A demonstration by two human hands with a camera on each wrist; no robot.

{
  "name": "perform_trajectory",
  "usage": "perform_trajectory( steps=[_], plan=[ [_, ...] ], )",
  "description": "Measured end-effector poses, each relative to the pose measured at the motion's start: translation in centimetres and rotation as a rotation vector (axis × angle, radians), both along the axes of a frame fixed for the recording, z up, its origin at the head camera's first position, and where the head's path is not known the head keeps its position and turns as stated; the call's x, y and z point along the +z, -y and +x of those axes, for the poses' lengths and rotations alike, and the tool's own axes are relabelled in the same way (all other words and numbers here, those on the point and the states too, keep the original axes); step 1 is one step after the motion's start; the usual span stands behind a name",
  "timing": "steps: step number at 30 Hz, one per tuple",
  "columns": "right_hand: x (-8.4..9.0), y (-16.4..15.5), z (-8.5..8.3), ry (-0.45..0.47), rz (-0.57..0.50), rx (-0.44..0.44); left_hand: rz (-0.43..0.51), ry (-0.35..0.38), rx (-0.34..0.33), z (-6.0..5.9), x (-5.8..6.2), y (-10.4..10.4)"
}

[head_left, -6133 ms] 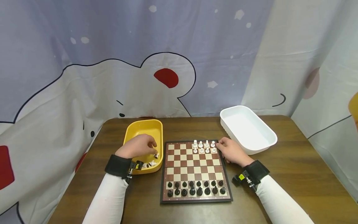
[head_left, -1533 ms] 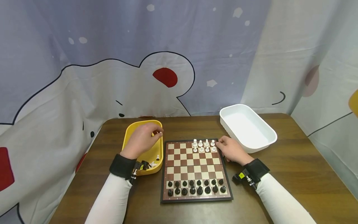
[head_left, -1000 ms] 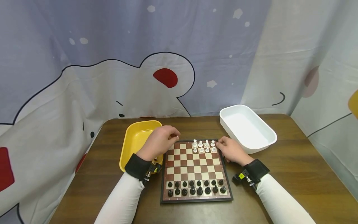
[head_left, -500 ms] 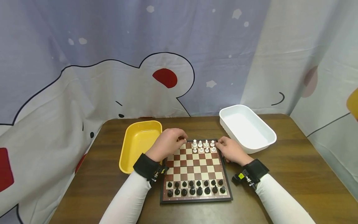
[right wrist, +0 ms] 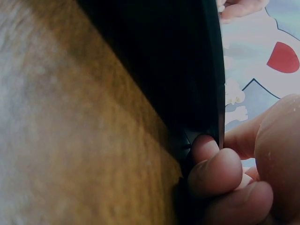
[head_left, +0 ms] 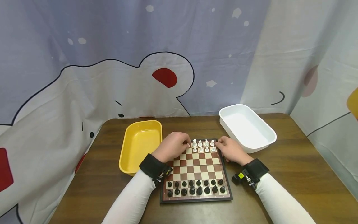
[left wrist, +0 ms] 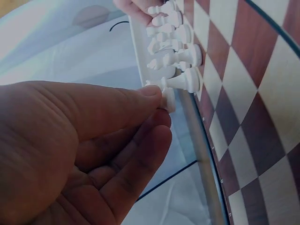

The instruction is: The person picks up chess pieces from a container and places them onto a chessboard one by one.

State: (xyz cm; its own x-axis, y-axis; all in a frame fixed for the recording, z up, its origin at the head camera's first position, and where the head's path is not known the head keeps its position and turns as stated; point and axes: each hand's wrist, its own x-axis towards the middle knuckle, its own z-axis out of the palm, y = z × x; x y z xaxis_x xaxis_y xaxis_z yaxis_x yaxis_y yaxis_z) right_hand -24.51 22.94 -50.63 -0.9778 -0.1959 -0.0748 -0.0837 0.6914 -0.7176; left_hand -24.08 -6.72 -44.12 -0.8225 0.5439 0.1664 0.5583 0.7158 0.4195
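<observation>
My left hand (head_left: pixel 174 145) is over the far part of the chessboard (head_left: pixel 190 170), left of the white chess pieces (head_left: pixel 200 144). In the left wrist view, its thumb and fingertips pinch a small white chess piece (left wrist: pixel 169 100), mostly hidden by the thumb, close beside the end piece of the standing row. At the board's far right corner, my right hand (head_left: pixel 231 150) grips the edge. The right wrist view has its curled fingers (right wrist: pixel 216 173) against the black side of the board. Black chess pieces (head_left: pixel 192 190) stand in two rows along the near side.
Left of the board stands a yellow tray (head_left: pixel 123 155), its near right part hidden behind my left wrist. A white tray (head_left: pixel 247 127) sits at the back right, behind my right hand. A patterned curtain (head_left: pixel 218 56) hangs beyond the wooden table (head_left: pixel 302 155).
My left hand has come out of the yellow tray and moved right over the board's far edge, lowering beside the white pieces with a piece pinched. The right hand has stayed at the corner.
</observation>
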Motion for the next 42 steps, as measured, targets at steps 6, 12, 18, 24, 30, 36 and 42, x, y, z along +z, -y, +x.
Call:
perform_trajectory(
  steps=[6, 12, 18, 24, 30, 36, 42],
  plan=[
    [0.1, 0.0, 0.0, -0.004, 0.001, 0.002, -0.017, 0.012, -0.010, 0.0, -0.4, -0.3],
    [0.1, 0.0, 0.1, -0.006, -0.001, 0.001, -0.044, 0.012, -0.015, 0.0, -0.7, -0.6],
    [0.0, 0.0, 0.1, -0.003, 0.001, -0.003, -0.062, 0.010, -0.021, -0.1, -1.1, -0.7],
    [0.0, 0.0, 0.0, -0.015, -0.001, 0.002, -0.074, 0.001, -0.021, -0.1, -1.5, -0.7],
    [0.1, 0.0, 0.0, -0.012, 0.002, 0.001, -0.082, -0.001, -0.010, -0.2, -1.6, -0.7],
    [0.1, 0.0, 0.0, -0.009, 0.001, 0.000, -0.087, 0.005, -0.002, -0.1, -1.2, -0.5],
    [0.0, 0.0, 0.1, -0.009, 0.005, -0.003, -0.052, -0.025, -0.015, 0.1, -0.2, 0.3]
  ],
)
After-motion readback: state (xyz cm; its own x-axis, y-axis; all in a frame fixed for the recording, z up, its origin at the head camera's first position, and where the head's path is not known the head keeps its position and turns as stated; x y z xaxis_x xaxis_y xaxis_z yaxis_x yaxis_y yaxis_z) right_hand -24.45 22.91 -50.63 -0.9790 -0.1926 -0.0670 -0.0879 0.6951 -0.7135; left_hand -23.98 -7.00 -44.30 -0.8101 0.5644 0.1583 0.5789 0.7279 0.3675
